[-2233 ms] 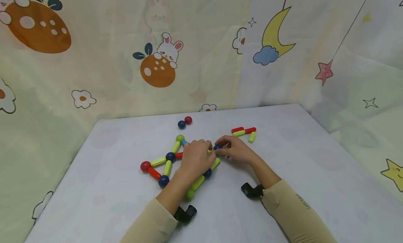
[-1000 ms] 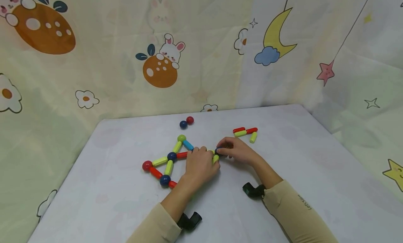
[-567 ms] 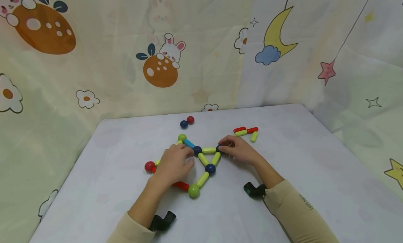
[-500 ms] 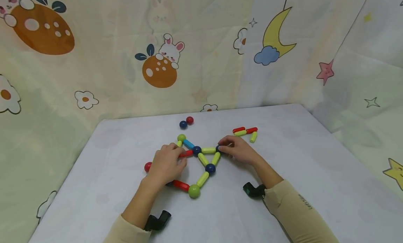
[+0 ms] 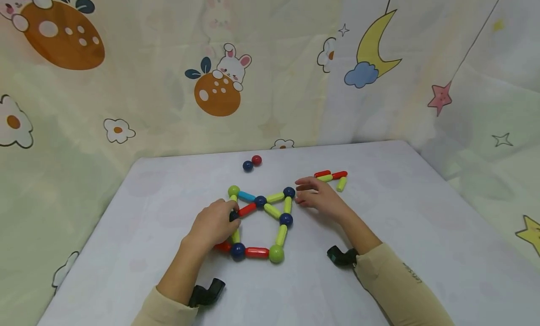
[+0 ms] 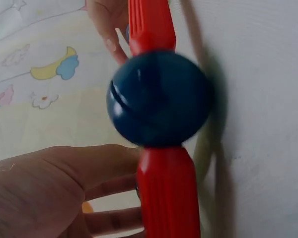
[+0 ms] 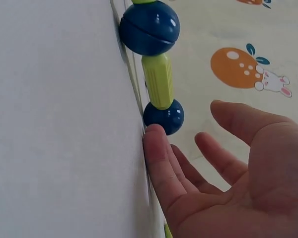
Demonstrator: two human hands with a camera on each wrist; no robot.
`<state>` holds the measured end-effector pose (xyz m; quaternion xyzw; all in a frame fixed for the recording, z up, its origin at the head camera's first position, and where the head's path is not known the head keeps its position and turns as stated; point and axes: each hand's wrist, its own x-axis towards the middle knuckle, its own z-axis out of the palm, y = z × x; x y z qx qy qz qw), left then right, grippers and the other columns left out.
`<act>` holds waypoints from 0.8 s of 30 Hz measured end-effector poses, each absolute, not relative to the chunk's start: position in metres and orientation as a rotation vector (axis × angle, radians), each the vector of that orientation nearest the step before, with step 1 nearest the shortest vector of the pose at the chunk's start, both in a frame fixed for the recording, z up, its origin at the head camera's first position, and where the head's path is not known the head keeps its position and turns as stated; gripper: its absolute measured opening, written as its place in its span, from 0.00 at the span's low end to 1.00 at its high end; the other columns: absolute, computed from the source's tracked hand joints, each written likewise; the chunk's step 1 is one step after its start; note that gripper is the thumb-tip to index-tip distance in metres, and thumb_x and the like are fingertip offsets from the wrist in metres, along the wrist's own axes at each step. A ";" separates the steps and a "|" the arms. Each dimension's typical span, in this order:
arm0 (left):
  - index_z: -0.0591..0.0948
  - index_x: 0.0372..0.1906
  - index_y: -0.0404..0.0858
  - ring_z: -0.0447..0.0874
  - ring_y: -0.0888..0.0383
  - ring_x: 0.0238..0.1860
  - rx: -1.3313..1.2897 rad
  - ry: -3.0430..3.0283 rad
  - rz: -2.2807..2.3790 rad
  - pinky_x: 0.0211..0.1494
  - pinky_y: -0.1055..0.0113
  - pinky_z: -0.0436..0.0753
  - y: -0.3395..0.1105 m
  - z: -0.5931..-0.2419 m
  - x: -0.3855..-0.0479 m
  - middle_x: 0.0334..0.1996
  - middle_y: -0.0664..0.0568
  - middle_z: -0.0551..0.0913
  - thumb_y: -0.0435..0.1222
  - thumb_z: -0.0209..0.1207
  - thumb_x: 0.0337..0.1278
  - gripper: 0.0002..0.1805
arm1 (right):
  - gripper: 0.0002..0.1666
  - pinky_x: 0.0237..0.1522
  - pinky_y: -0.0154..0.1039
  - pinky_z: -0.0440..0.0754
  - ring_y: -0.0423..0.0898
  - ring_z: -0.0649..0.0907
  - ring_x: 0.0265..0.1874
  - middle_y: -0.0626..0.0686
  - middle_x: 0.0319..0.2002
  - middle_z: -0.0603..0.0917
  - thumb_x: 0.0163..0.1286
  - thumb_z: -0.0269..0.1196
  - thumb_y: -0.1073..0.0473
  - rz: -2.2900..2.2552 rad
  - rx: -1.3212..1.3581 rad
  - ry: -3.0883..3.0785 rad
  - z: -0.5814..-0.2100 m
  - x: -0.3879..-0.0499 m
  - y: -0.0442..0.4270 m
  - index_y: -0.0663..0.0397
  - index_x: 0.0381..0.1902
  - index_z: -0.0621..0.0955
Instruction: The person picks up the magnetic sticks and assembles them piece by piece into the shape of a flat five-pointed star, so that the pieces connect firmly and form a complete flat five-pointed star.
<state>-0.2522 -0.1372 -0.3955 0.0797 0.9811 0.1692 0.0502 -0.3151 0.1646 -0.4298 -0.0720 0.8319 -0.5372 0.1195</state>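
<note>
A: Saw what at the far left?

B: Saw the left hand (image 5: 213, 223), with a dark blue ball (image 5: 234, 216) pinched between thumb and fingers. Saw the frame of rods and balls (image 5: 272, 211) spread mostly rightward from that grip, with a near green ball (image 5: 276, 254) closer in and to its right

A: Found anything beyond the grip?

B: Found two loose balls (image 5: 248, 166), apart from the frame

A: And made out what of the right hand (image 5: 320, 198)?

B: Made out loosely extended fingers with nothing held, just beside the far blue ball (image 5: 288, 192); could not tell about touch. Noticed loose rods (image 5: 340, 175) past those fingers

A: Judged the step how?

B: Took it for turning and settling the frame. Seemed to call for a light, sure pinch at the left, a slow turn kept flat on the white tabletop (image 5: 126, 232), no jerk at the joints, and right fingertips ready to steady the far corner

A: Differed how from half a second earlier?

B: Looked turned anticlockwise, with the near green ball shifted rightward, the left hand further left, and the far blue ball released from the right fingers
</note>
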 end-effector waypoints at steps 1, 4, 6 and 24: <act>0.85 0.54 0.41 0.77 0.54 0.34 0.227 2.982 0.514 0.34 0.63 0.79 -0.136 -0.395 -0.252 0.40 0.47 0.84 0.42 0.70 0.62 0.17 | 0.27 0.56 0.44 0.86 0.50 0.87 0.52 0.58 0.66 0.78 0.77 0.61 0.53 -1.575 -0.212 2.426 -0.429 -0.314 0.165 0.49 0.70 0.73; 0.85 0.53 0.41 0.77 0.54 0.31 0.178 2.984 0.511 0.30 0.65 0.77 -0.133 -0.395 -0.250 0.39 0.47 0.86 0.43 0.70 0.62 0.17 | 0.25 0.54 0.43 0.86 0.49 0.87 0.49 0.57 0.61 0.81 0.77 0.61 0.52 -1.541 -0.244 2.447 -0.427 -0.313 0.165 0.51 0.67 0.76; 0.84 0.52 0.41 0.77 0.54 0.29 0.144 2.994 0.500 0.28 0.65 0.75 -0.132 -0.395 -0.250 0.36 0.48 0.85 0.43 0.69 0.62 0.17 | 0.23 0.51 0.41 0.87 0.48 0.87 0.45 0.56 0.56 0.84 0.76 0.62 0.51 -1.489 -0.264 2.471 -0.426 -0.312 0.164 0.51 0.65 0.78; 0.84 0.40 0.37 0.77 0.56 0.22 0.126 2.825 0.549 0.24 0.68 0.71 -0.126 -0.379 -0.232 0.24 0.50 0.79 0.48 0.68 0.62 0.17 | 0.22 0.47 0.42 0.86 0.50 0.84 0.51 0.54 0.62 0.82 0.75 0.64 0.50 -1.289 -0.479 2.416 -0.418 -0.301 0.152 0.47 0.64 0.80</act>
